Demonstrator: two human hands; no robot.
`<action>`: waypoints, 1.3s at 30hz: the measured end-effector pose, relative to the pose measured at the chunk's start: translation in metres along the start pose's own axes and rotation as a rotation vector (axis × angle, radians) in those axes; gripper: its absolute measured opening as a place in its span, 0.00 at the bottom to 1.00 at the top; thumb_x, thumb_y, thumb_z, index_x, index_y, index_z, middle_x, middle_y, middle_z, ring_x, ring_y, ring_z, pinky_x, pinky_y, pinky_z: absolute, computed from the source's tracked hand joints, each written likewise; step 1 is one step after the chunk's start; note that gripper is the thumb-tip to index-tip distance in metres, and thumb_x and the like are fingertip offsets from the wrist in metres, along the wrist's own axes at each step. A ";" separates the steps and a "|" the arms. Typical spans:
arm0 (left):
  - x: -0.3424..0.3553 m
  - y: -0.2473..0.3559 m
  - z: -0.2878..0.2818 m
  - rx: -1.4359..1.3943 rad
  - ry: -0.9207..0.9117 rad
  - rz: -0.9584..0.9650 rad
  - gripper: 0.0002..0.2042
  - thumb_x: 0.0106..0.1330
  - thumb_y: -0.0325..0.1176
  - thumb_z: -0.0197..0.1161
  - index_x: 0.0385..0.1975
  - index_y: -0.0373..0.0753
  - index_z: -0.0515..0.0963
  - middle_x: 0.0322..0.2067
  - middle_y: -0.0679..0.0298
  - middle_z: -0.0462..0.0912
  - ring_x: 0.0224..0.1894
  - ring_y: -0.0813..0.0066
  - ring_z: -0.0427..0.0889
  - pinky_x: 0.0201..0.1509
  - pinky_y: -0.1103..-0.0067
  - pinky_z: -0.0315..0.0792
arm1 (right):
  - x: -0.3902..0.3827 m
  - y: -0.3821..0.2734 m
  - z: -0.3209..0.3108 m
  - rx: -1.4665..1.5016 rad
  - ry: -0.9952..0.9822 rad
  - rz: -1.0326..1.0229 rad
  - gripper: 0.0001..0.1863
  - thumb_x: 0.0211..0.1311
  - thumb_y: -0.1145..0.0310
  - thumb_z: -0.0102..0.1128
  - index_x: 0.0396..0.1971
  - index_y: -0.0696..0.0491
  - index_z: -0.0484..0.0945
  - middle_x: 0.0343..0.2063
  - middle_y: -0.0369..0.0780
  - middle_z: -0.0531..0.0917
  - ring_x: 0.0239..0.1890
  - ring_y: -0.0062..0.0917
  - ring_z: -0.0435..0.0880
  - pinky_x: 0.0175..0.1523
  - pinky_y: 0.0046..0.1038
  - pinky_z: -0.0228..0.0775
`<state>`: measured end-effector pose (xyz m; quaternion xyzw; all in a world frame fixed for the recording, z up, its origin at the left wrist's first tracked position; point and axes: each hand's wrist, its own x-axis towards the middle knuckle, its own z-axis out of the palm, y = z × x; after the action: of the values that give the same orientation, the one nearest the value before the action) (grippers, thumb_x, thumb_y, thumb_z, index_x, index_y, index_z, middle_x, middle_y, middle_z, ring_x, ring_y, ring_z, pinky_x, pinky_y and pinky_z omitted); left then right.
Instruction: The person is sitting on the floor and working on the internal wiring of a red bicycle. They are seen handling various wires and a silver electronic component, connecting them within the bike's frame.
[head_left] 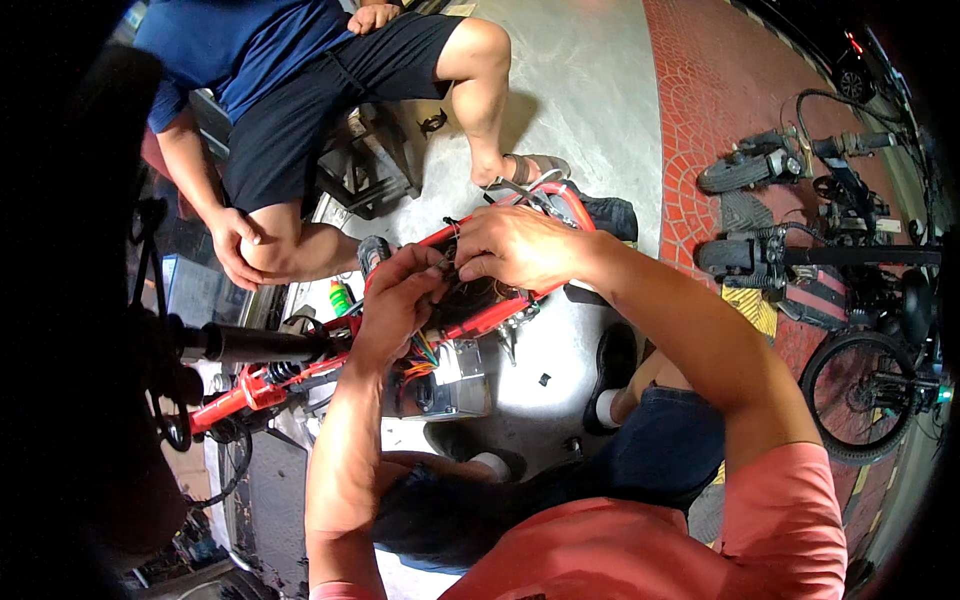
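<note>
My left hand (405,290) is closed, fingertips pinched on something small I cannot make out, over the dark opening in a red scooter frame (486,316). My right hand (505,250) is just to its right, fingers curled and closed in the same opening among thin dark wires, which are partly hidden by both hands. Coloured wires (422,362) hang below my left hand over a grey metal box (455,368). A black handlebar stem (250,344) and the red fork (220,408) extend to the left.
Another person (300,120) sits opposite on a dark stool (365,170), a hand on the knee. A green-and-yellow bottle (340,298) stands on the pale floor left of the frame. Parked scooters (745,175) and a black wheel (855,395) line the tiled pavement (670,90) at right.
</note>
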<state>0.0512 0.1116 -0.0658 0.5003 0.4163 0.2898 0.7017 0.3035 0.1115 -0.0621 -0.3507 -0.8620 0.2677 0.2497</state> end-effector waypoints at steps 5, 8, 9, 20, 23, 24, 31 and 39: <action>0.006 0.006 0.009 -0.043 0.041 -0.028 0.04 0.76 0.30 0.56 0.43 0.43 0.78 0.23 0.73 0.71 0.15 0.90 0.55 0.16 0.87 0.46 | 0.000 0.022 -0.008 0.044 -0.020 -0.039 0.14 0.68 0.60 0.64 0.42 0.56 0.89 0.41 0.47 0.88 0.48 0.45 0.85 0.54 0.45 0.75; 0.007 0.009 0.010 -0.039 0.085 -0.054 0.04 0.75 0.30 0.57 0.43 0.43 0.79 0.24 0.73 0.72 0.15 0.90 0.57 0.15 0.87 0.47 | 0.001 0.028 -0.010 0.084 -0.027 -0.057 0.14 0.68 0.61 0.64 0.40 0.56 0.88 0.40 0.47 0.88 0.46 0.47 0.86 0.54 0.45 0.75; 0.008 0.011 0.012 -0.037 0.102 -0.062 0.04 0.75 0.30 0.57 0.44 0.43 0.79 0.24 0.72 0.72 0.15 0.90 0.57 0.15 0.87 0.47 | 0.002 0.030 -0.009 0.094 -0.025 -0.056 0.14 0.68 0.61 0.64 0.40 0.57 0.89 0.39 0.48 0.89 0.46 0.47 0.87 0.53 0.45 0.76; 0.015 -0.003 0.013 0.171 0.130 0.102 0.07 0.70 0.22 0.63 0.46 0.34 0.81 0.32 0.70 0.83 0.34 0.85 0.78 0.39 0.85 0.70 | 0.012 0.034 -0.006 0.273 -0.027 0.197 0.13 0.68 0.66 0.65 0.42 0.60 0.86 0.39 0.46 0.91 0.43 0.34 0.89 0.51 0.36 0.77; 0.016 -0.003 0.013 0.286 0.148 0.094 0.05 0.72 0.26 0.63 0.44 0.37 0.81 0.29 0.72 0.80 0.29 0.86 0.74 0.33 0.84 0.64 | 0.012 0.032 0.001 0.246 0.047 0.163 0.14 0.69 0.65 0.64 0.44 0.61 0.86 0.37 0.45 0.90 0.40 0.33 0.88 0.48 0.36 0.77; 0.016 -0.003 0.013 0.323 0.149 0.089 0.05 0.73 0.29 0.64 0.43 0.38 0.81 0.27 0.74 0.79 0.26 0.87 0.71 0.29 0.85 0.61 | 0.013 0.032 0.002 0.264 0.039 0.178 0.14 0.69 0.65 0.64 0.44 0.60 0.85 0.35 0.46 0.90 0.39 0.36 0.89 0.48 0.38 0.77; 0.016 0.007 0.004 0.333 0.030 0.036 0.07 0.78 0.35 0.63 0.44 0.37 0.82 0.27 0.73 0.80 0.20 0.89 0.69 0.22 0.85 0.58 | 0.016 0.031 -0.003 0.316 -0.015 0.207 0.14 0.69 0.63 0.64 0.43 0.61 0.85 0.32 0.47 0.89 0.37 0.39 0.88 0.46 0.42 0.76; 0.013 0.012 0.000 0.191 0.032 -0.043 0.10 0.81 0.38 0.60 0.41 0.39 0.81 0.26 0.72 0.78 0.14 0.89 0.65 0.14 0.86 0.53 | 0.006 0.011 0.002 0.194 0.171 0.160 0.11 0.64 0.70 0.69 0.43 0.60 0.83 0.34 0.45 0.90 0.39 0.33 0.90 0.47 0.35 0.80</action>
<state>0.0575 0.1266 -0.0586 0.5512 0.4638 0.2414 0.6502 0.3038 0.1221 -0.0698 -0.4141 -0.7769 0.3380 0.3328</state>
